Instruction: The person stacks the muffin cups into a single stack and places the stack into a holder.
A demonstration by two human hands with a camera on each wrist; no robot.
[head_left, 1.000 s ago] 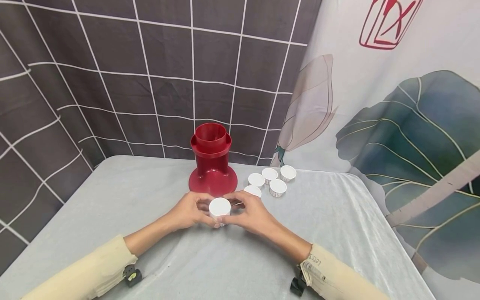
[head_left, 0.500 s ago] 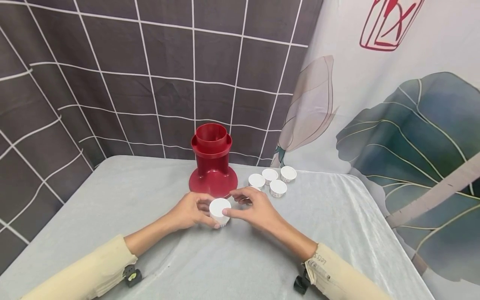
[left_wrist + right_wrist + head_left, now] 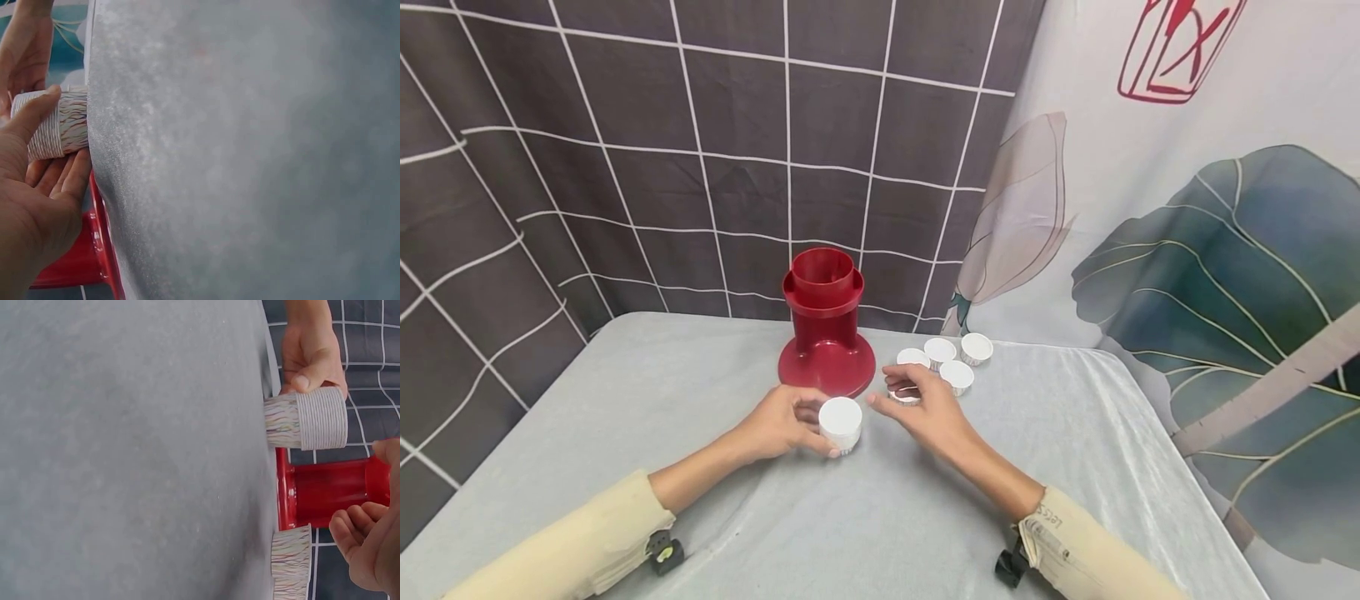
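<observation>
In the head view my left hand (image 3: 786, 423) grips a stack of white paper baking cups (image 3: 841, 421), thumb on the near side and fingers behind. The left wrist view shows many nested rims on this stack (image 3: 53, 125), above sides with thin wavy coloured lines. My right hand (image 3: 931, 412) is away from the stack, thumb and fingers apart, holding nothing. Its fingers hang over a single white paper baking cup (image 3: 906, 398), partly covering it. The right wrist view shows the right hand (image 3: 375, 534) above the level of the cup (image 3: 291, 553).
Behind the hands stands a glossy red plastic holder (image 3: 824, 333) with a round base and an open tube on top. Several more white paper cups (image 3: 957, 377) sit right of it. A grey cloth (image 3: 865, 533) covers the table, and patterned curtains (image 3: 827, 108) hang behind.
My right hand has let go of the stack and moved right and away from me, over the nearest loose cup. The left hand has stayed in place with the stack.
</observation>
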